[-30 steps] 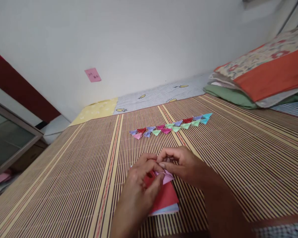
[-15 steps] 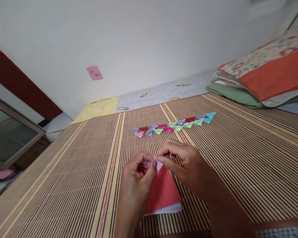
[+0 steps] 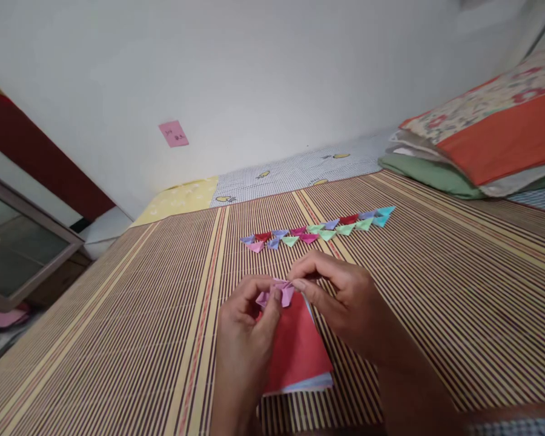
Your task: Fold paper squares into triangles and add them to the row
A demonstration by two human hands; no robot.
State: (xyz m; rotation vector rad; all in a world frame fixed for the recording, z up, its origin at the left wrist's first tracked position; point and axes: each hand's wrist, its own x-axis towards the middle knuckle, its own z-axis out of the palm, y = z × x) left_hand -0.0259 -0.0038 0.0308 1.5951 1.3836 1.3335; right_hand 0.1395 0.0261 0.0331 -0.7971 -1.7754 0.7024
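Observation:
A small folded piece of pink paper (image 3: 285, 295) is held above a stack of coloured paper. My left hand (image 3: 247, 330) pinches its left and middle part between thumb and fingers. With thumb and fingertips closed, my right hand (image 3: 338, 297) grips the paper's right corner. Below both hands lies the stack of paper (image 3: 300, 351), its top sheet red, with pale blue and white edges showing at the front and right. My left hand covers part of that stack. Beyond the hands, two rows of small folded paper triangles (image 3: 307, 238) lie on the striped mat, in several colours.
The striped bamboo mat (image 3: 131, 327) spreads over the bed. Folded bedding with an orange and floral cover (image 3: 508, 133) sits at the back right. A pink note (image 3: 173, 133) is stuck on the white wall. At the left stands a glass-paned frame (image 3: 22, 242).
My right hand has shifted slightly up and right, fingertips still closed on the pink paper's corner. More of the folded pink paper shows between my hands. The paper triangles stay put.

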